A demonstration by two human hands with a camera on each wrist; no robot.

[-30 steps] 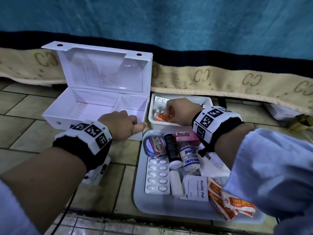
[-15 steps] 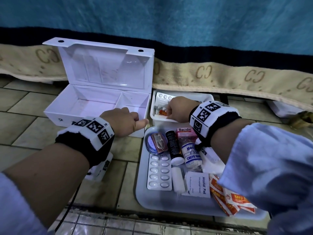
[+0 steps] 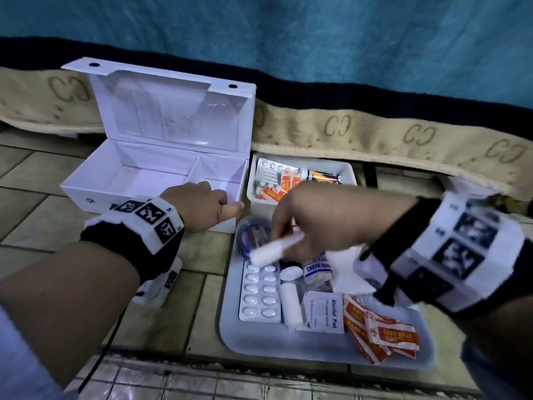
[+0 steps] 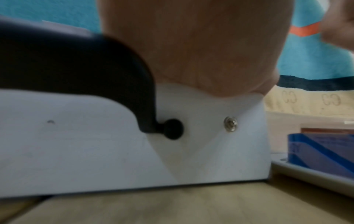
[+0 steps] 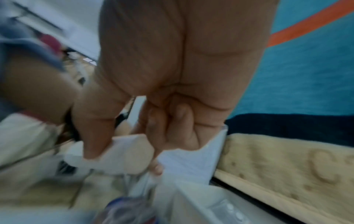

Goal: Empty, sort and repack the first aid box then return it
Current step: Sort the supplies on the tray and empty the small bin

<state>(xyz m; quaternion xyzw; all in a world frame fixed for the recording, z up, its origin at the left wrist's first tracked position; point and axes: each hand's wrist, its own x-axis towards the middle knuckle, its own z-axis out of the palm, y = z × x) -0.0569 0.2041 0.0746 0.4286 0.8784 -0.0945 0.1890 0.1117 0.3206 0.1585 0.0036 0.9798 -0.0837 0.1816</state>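
Note:
The white first aid box [image 3: 150, 180] stands open and empty on the tiled floor, its lid upright. My left hand [image 3: 202, 206] rests on its front wall [image 4: 95, 144], fingers curled over the rim and thumb pointing right. Just right of the box, my right hand [image 3: 317, 220] hovers over the grey tray [image 3: 259, 339]. It pinches a white bandage roll [image 3: 274, 251] between thumb and fingers [image 5: 91, 136]; the roll [image 5: 122, 153] is blurred by motion.
On the grey tray lie a blister pack [image 3: 259, 293], another white roll [image 3: 291, 304], an alcohol pad [image 3: 326, 311], plasters [image 3: 380, 333], a crepe bandage [image 3: 317, 272] and a round tin [image 3: 253, 235]. A small white tray [image 3: 349, 171] behind holds pills, plasters and a tube. A patterned blanket edge [image 3: 375, 134] runs along the back.
My right hand has pulled back from the small white tray to above the grey tray and now holds a white roll. The left hand stays on the box.

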